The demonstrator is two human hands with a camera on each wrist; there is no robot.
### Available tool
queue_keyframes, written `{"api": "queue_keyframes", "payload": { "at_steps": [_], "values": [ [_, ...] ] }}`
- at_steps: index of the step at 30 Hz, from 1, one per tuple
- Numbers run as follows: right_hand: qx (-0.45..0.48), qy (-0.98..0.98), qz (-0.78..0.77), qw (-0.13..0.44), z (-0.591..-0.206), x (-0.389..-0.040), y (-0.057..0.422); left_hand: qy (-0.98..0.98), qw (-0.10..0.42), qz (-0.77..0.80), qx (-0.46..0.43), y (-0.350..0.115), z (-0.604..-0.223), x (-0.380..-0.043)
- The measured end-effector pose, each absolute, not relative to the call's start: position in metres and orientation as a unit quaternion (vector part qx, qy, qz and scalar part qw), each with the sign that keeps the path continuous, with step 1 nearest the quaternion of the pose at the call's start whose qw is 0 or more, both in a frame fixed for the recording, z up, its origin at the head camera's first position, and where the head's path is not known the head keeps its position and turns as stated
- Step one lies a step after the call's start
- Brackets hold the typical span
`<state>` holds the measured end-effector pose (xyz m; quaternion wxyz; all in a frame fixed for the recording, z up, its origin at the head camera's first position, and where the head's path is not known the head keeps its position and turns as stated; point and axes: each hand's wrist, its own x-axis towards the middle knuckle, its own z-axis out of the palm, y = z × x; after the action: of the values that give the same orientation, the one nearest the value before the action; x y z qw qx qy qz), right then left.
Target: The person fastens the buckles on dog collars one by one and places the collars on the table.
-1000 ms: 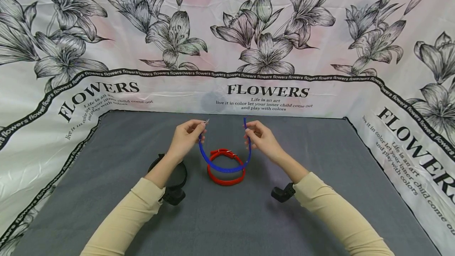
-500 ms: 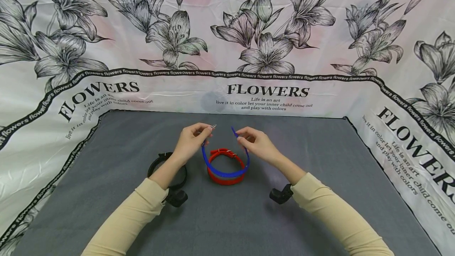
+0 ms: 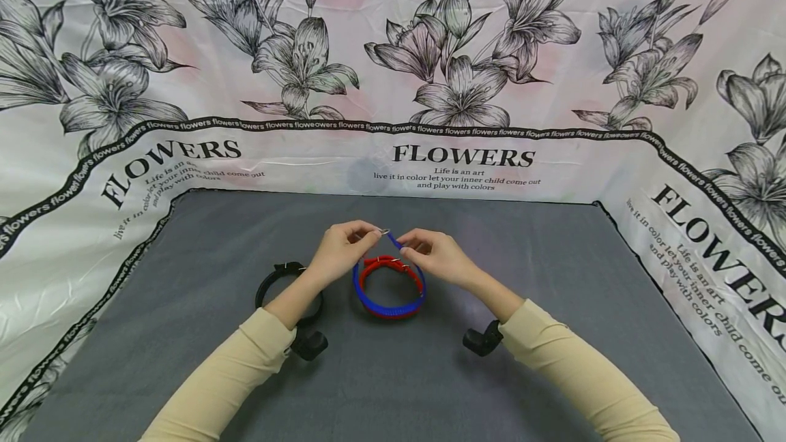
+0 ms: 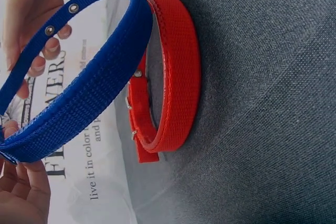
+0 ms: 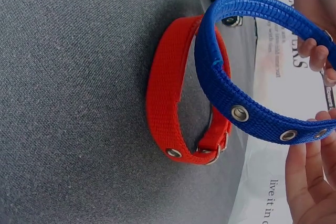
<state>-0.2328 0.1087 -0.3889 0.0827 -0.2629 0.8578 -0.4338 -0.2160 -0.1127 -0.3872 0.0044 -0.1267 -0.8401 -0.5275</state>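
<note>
A blue collar (image 3: 393, 310) hangs in a loop between the two hands, in front of and over a red collar in the head view. The left hand (image 3: 340, 249) pinches its end by the silver buckle (image 3: 385, 231). On the other side, the right hand (image 3: 437, 258) pinches the strap near its free tip, which overlaps the buckle in the head view. Metal eyelets (image 5: 240, 113) line this strap in the right wrist view. The red collar (image 4: 181, 72) stands on its edge on the table, buckled into a ring, just below the blue one.
A black collar (image 3: 264, 290), also looped, lies left of the red one, partly behind the left forearm. Grey cloth (image 3: 393, 387) covers the table. A white flower-print curtain (image 3: 344, 155) rises along its back and sides.
Both hands have moved toward each other and slightly nearer the person, drawing the blue collar from a wide U into a nearly closed ring. The red and black collars have stayed put.
</note>
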Motion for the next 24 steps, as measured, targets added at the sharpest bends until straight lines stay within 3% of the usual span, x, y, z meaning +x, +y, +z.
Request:
{"api": "queue_keyframes", "payload": {
  "at_steps": [24],
  "values": [
    [-0.292, 0.862, -0.412, 0.037, -0.3911, -0.2303, 0.1060, -0.859, -0.024, -0.487, -0.156, -0.1072, -0.3895, -0.2161]
  ]
}}
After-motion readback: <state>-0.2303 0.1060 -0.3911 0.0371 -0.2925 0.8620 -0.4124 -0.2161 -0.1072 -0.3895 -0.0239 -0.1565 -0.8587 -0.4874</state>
